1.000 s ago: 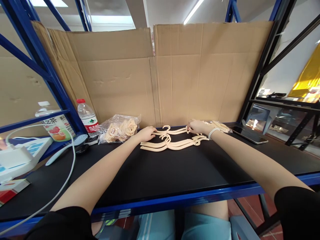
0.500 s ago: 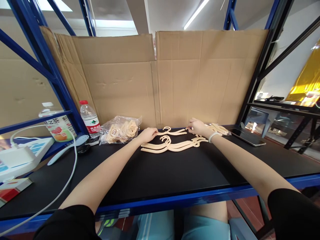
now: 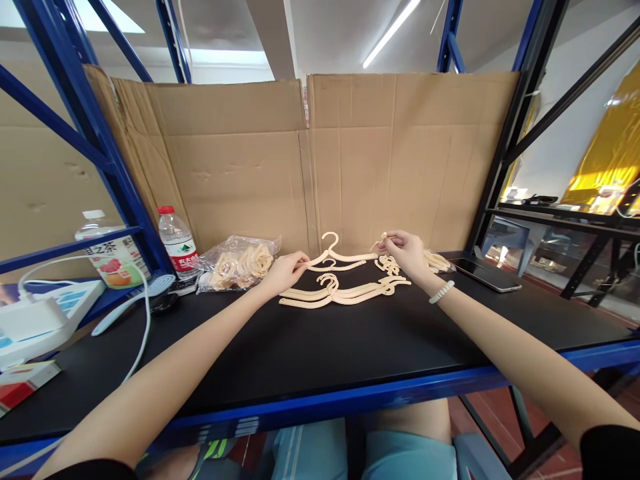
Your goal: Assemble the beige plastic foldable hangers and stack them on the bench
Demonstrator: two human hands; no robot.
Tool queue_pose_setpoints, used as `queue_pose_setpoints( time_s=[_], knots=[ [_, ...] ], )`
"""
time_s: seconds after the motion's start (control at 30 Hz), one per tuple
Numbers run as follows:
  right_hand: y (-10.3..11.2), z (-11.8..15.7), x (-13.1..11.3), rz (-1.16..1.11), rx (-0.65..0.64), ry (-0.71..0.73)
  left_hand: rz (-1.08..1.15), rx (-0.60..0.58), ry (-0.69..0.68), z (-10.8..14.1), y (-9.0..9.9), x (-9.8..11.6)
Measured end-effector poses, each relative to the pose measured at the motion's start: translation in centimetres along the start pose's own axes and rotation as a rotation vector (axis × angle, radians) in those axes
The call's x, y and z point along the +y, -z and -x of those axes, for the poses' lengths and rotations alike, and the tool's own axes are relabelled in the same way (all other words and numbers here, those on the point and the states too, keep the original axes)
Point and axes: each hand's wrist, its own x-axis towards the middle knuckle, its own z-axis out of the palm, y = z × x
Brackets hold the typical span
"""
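My left hand (image 3: 289, 272) is closed on the left end of a cream hanger (image 3: 345, 257), which is raised with its hook upward. My right hand (image 3: 404, 248) is pinched at a small cream piece (image 3: 382, 239), just beyond the hanger's right end. Under the raised hanger lies another hanger (image 3: 350, 267). Nearer the front, several cream hangers (image 3: 327, 298) rest in a stack on the black table (image 3: 320, 353). A cluster of small curled cream pieces (image 3: 389, 265) lies beside my right hand.
At the left are a clear bag of cream pieces (image 3: 245, 261), a red-capped bottle (image 3: 179, 243), a pale blue brush (image 3: 130, 303) and a white power strip (image 3: 55, 313). At the right, another bag (image 3: 440, 261) lies by a phone (image 3: 487, 275). Cardboard (image 3: 240, 173) stands behind.
A hanger has been lifted off the table by my left hand. My right hand has risen slightly and moved right, away from the hanger's end, with a small piece in its fingers.
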Motion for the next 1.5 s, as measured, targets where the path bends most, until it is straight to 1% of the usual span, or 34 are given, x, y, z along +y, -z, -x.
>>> queue_pose_setpoints(
  time_s=[0.03, 0.13, 0.2, 0.27, 0.37, 0.47, 0.6, 0.73, 0.83, 0.93, 1.1, 1.2, 1.37, 1.5],
  knots=[
    [0.3, 0.7, -0.4, -0.096, 0.019, -0.05, 0.019, 0.001, -0.008, 0.7, 0.2, 0.3],
    [1.4, 2.4, -1.1, -0.288, 0.041, -0.198, 0.1, -0.01, -0.044, 3.0, 0.9, 1.4],
    [1.9, 3.2, -1.2, -0.403, 0.0, -0.311, 0.117, -0.027, -0.035, 4.4, 1.2, 1.9],
    [2.1, 3.8, -1.0, -0.482, -0.056, -0.415, 0.142, -0.018, 0.004, 5.7, 1.3, 2.4],
    [2.0, 4.5, -0.6, -0.522, -0.118, -0.5, 0.167, 0.01, 0.056, 6.9, 1.2, 2.7],
    [1.7, 5.0, -0.3, -0.521, -0.204, -0.517, 0.187, 0.021, 0.078, 7.2, 0.9, 2.8],
    [1.5, 5.6, -0.3, -0.543, -0.304, -0.531, 0.211, 0.014, 0.068, 7.2, 0.5, 2.8],
    [1.5, 5.9, -0.7, -0.624, -0.278, -0.563, 0.175, 0.007, 0.054, 7.2, 0.3, 3.0],
    [1.4, 5.9, -1.0, -0.656, -0.325, -0.592, 0.172, 0.0, 0.045, 7.3, 0.2, 3.2],
    [1.3, 6.0, -1.3, -0.633, -0.413, -0.61, 0.172, -0.011, 0.042, 7.4, 0.2, 3.3],
    [1.4, 6.2, -1.6, -0.547, -0.507, -0.599, 0.152, -0.008, 0.025, 7.4, 0.1, 3.1],
    [1.5, 6.2, -1.6, -0.516, -0.532, -0.588, 0.149, -0.012, 0.021, 7.5, -0.1, 3.0],
    [1.6, 6.1, -1.4, -0.512, -0.563, -0.617, 0.191, -0.035, 0.026, 7.6, -0.2, 3.2],
    [1.6, 6.0, -0.9, -0.526, -0.544, -0.625, 0.211, -0.028, 0.038, 7.7, -0.2, 3.4]
  ],
)
